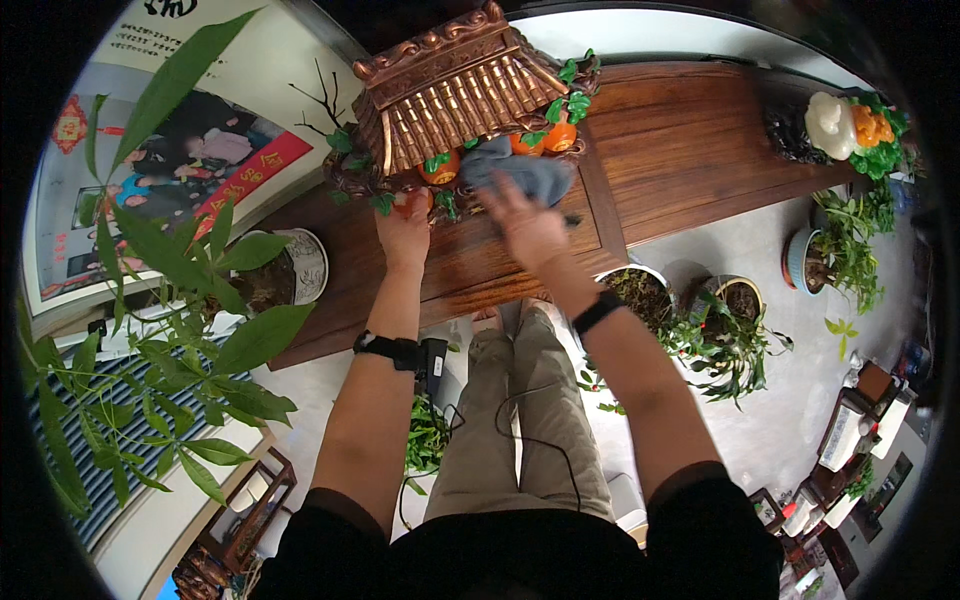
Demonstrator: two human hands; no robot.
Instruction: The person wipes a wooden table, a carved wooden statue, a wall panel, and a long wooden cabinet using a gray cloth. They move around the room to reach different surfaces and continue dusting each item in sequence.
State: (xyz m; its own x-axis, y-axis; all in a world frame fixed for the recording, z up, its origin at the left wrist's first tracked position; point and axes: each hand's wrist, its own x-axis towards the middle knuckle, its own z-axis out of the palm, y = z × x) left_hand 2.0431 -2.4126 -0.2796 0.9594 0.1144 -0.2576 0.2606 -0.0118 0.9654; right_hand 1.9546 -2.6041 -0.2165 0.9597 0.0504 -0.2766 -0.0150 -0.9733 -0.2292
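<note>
An ornament with a copper-coloured tiled roof (465,97), orange gourds (441,168) and green leaves stands on a dark wooden table (480,255). My left hand (405,229) has its fingertips on a reddish-orange gourd at the ornament's lower left edge; whether they grip it is unclear. My right hand (529,225), blurred, is over the near part of a grey-blue cloth (517,172), which lies against the ornament's front beside the gourds. The fingers look spread, but how they meet the cloth cannot be told.
A potted plant (307,262) with long leaves rises at the left, before a large framed photograph (165,180). Flowerpots (637,285) stand on the floor at the table's near right. A white, orange and green ornament (832,126) is at the table's far right end.
</note>
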